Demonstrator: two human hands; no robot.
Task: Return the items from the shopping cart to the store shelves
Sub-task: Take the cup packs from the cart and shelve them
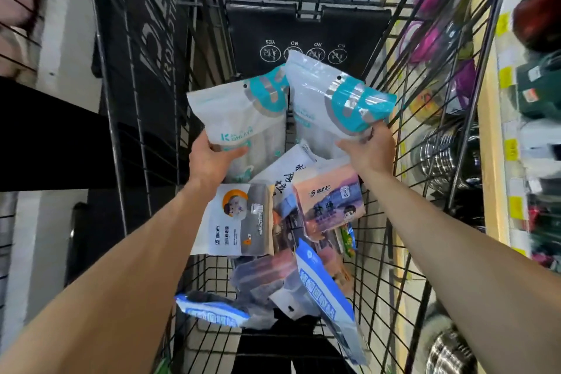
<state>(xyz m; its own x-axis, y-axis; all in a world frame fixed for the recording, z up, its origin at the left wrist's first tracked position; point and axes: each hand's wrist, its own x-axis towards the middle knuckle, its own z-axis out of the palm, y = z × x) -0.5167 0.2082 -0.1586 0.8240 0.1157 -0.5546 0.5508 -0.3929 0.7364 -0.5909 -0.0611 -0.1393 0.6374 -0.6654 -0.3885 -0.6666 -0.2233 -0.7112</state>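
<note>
Both my arms reach down into a black wire shopping cart (145, 136). My left hand (209, 161) grips a white and teal plastic pouch (239, 112) by its lower edge. My right hand (368, 152) grips a second, matching white and teal pouch (331, 97) by its teal corner. Both pouches are lifted above the pile and lean side by side. Below them lie several packs: a white pack with an orange circle (233, 218), a pink and purple pack with a cartoon face (329, 200), and blue and white bags (321, 291).
A store shelf (491, 161) runs along the right, with yellow price tags, metal pots and purple items behind the cart's wire side. The black child-seat flap (306, 36) stands at the cart's far end. Dark panels and a white wall are on the left.
</note>
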